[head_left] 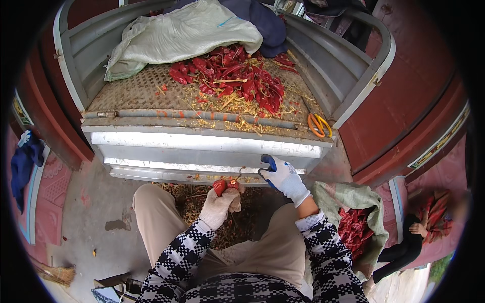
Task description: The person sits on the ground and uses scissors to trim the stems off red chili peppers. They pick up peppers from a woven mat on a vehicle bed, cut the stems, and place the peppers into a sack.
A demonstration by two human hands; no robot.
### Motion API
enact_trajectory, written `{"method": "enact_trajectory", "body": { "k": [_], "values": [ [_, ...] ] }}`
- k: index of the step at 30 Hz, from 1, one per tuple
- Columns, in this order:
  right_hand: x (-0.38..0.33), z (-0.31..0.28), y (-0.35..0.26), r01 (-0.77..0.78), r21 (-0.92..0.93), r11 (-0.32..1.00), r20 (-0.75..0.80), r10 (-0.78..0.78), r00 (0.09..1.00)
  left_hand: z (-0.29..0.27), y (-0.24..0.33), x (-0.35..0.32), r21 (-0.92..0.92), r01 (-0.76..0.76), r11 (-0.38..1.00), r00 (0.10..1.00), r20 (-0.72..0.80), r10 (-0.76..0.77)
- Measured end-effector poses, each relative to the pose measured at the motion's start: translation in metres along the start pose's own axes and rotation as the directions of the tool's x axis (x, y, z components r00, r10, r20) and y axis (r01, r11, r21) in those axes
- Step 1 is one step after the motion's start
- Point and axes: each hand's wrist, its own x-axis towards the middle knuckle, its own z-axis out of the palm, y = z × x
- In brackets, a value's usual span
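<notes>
A blue cloth (22, 164) is lying at far left; the left hand (218, 206), gloved, is pinching a red chili (220, 187) just below the truck bed (202, 144); the right hand (284, 178) is closing round blue-handled scissors (268, 162), right beside the chili; above, a chili pile (232, 78) is sitting on the bed under a sack (177, 35); orange scissors (318, 124) are resting near the bed's right corner; a bag (353, 202) of chilies is gaping at right.
</notes>
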Motion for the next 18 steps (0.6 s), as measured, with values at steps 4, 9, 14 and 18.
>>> {"method": "enact_trajectory", "body": {
  "k": [4, 9, 14, 18],
  "values": [
    [0.003, -0.041, -0.046, 0.053, -0.325, 0.944, -0.147, -0.106, 0.983, 0.010, -0.002, -0.003, 0.020, 0.048, 0.999, 0.998, -0.045, -0.047],
    [0.062, -0.053, -0.072, -0.005, -0.637, 0.771, -0.396, -0.322, 0.860, 0.000, 0.004, 0.001, -0.042, 0.060, 0.997, 0.997, -0.046, -0.062],
    [0.098, -0.067, -0.088, -0.106, -0.779, 0.618, -0.260, -0.166, 0.951, 0.006, 0.007, 0.003, -0.004, 0.068, 0.998, 0.997, -0.049, -0.068],
    [0.111, -0.090, -0.100, -0.131, -0.585, 0.800, -0.437, -0.175, 0.882, -0.007, 0.005, 0.002, -0.125, 0.024, 0.992, 0.999, -0.028, -0.028]
  ]
}}
